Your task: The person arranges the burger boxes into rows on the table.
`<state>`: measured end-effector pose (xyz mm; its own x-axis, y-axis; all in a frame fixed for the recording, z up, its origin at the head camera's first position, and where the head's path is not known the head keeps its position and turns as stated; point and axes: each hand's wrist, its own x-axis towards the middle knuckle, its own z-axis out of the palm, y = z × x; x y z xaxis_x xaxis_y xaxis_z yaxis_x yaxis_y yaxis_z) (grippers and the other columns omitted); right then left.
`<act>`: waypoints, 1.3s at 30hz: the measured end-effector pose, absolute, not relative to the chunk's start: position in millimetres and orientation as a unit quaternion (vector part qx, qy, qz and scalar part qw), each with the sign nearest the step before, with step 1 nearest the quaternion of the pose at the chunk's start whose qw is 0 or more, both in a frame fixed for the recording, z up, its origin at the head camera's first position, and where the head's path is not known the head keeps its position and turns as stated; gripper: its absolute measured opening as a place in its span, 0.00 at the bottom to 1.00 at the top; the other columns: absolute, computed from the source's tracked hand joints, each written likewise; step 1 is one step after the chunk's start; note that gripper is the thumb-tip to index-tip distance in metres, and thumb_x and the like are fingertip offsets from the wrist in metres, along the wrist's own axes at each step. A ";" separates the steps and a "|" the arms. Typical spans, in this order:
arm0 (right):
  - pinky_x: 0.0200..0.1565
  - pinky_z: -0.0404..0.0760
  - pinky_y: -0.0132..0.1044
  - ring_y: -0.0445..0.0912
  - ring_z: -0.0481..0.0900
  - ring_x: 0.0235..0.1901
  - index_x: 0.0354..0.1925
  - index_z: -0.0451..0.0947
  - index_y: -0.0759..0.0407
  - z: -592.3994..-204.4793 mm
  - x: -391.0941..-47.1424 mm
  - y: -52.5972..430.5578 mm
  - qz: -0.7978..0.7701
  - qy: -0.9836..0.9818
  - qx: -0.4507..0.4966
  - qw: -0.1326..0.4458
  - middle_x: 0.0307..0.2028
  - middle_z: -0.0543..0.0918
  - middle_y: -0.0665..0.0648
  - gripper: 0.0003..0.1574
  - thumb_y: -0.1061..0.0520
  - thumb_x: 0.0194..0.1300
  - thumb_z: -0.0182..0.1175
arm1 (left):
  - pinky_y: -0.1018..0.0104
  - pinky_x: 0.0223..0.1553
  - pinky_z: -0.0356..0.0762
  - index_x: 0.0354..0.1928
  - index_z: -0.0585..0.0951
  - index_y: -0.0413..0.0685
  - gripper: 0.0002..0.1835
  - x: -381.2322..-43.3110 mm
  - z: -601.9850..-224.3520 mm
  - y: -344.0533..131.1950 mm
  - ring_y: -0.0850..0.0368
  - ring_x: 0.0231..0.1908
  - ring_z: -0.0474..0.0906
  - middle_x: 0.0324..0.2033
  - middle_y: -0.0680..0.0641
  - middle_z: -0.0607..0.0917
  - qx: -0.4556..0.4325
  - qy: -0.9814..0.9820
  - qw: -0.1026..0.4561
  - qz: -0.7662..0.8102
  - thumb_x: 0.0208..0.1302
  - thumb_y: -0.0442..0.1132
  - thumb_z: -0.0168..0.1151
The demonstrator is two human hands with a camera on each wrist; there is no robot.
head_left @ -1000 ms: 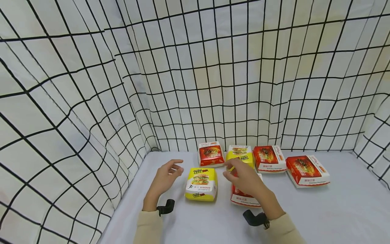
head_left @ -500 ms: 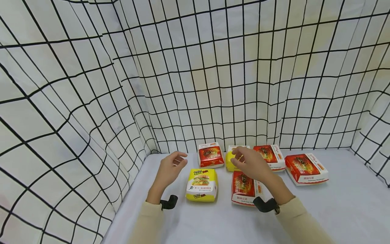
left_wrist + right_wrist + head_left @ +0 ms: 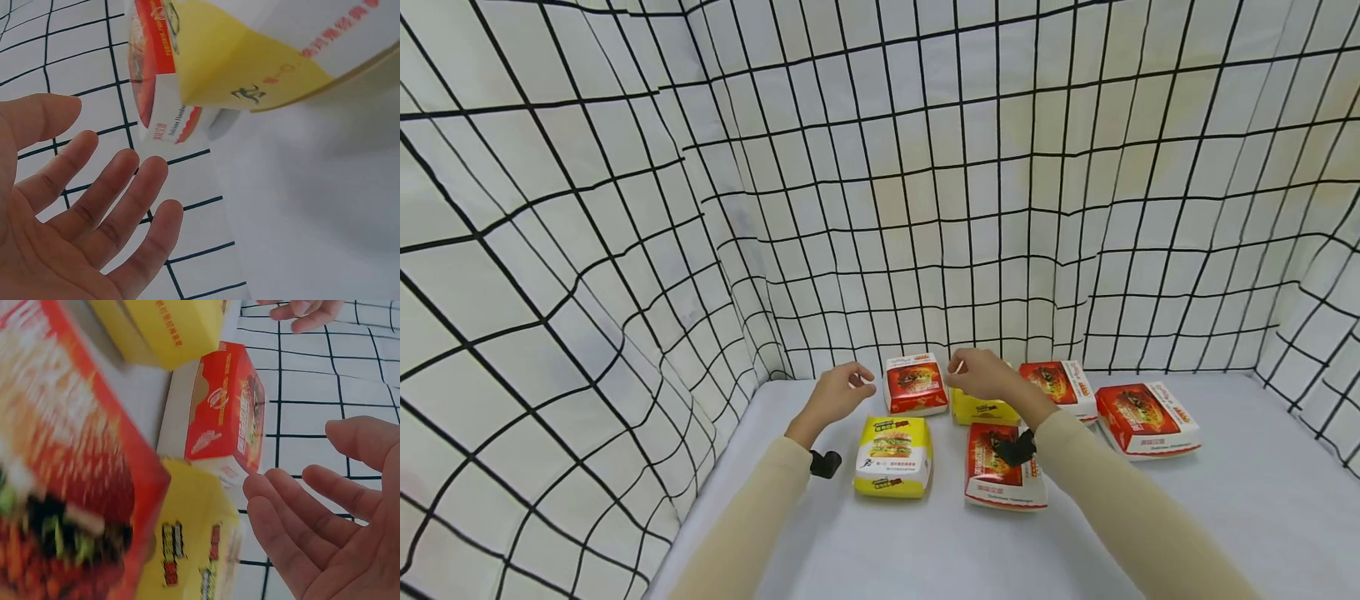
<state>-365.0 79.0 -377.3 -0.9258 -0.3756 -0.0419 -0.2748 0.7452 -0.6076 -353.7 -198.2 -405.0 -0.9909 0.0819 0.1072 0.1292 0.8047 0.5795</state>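
Cardboard burger boxes, red-and-white and yellow-and-white, lie on a white table. In the head view my left hand (image 3: 837, 393) hovers left of the back-left red burger box (image 3: 916, 384), holding nothing. On that box's other side is my right hand (image 3: 987, 375), above the back yellow burger box (image 3: 981, 408), which it partly hides. In the left wrist view the left hand's fingers (image 3: 112, 187) are spread and loosely bent, apart from the boxes. The right wrist view shows the right hand's fingers (image 3: 306, 531) relaxed, close to the red box (image 3: 219, 409), contact unclear.
A front yellow burger box (image 3: 892, 457) and a front red burger box (image 3: 1000, 479) stand nearer me. Two more red boxes, one behind the right forearm (image 3: 1078, 387) and one farther right (image 3: 1148, 419), lie beyond. A black-lined white sheet (image 3: 895, 208) encloses the back and sides.
Both hands have moved forward, away from me, and now flank the back-left red burger box. The right hand has also shifted left over the last half second. The boxes have stayed put.
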 end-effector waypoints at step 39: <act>0.66 0.65 0.56 0.58 0.64 0.67 0.70 0.60 0.57 -421.7 -398.0 22.8 -0.228 0.958 -0.136 0.110 0.67 0.68 0.64 0.43 0.42 0.64 0.61 | 0.56 0.36 0.81 0.73 0.57 0.55 0.44 -405.3 -427.5 -179.0 0.46 0.39 0.83 0.65 0.38 0.71 -0.027 -0.947 -0.142 -0.286 0.60 0.62 0.62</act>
